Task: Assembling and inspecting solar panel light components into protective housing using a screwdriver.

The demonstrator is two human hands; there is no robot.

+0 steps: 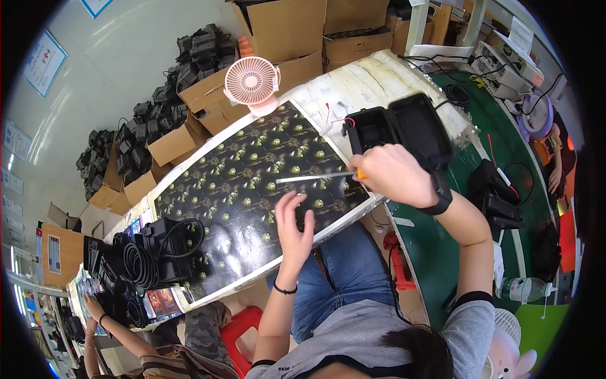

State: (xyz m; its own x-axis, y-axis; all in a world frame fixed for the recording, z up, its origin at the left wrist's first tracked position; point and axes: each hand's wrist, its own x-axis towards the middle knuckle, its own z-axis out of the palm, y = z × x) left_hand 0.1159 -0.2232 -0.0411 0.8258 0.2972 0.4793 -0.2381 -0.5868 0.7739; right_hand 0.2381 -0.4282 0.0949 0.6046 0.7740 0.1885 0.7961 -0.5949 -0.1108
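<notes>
My right hand (396, 174) is closed around the handle of a screwdriver, whose metal shaft (315, 177) points left over the dark patterned table mat (246, 208). Below the shaft's tip, my left hand (295, 231) is raised with its fingers apart, and nothing shows in it. Just beyond my right hand lies an opened black plastic case (374, 129), its lid (421, 128) folded out to the right. Thin red and white wires (341, 121) come out at its left side. My right hand hides part of the case's near edge and most of the screwdriver handle.
A pink fan (252, 82) stands at the mat's far edge. Black devices with coiled cables (142, 259) crowd the left end, beside another person's hand (95, 307). Cardboard boxes (284, 28) line the far side. A green bench (429, 252) at right holds a black case (495, 196) and bottle (522, 288).
</notes>
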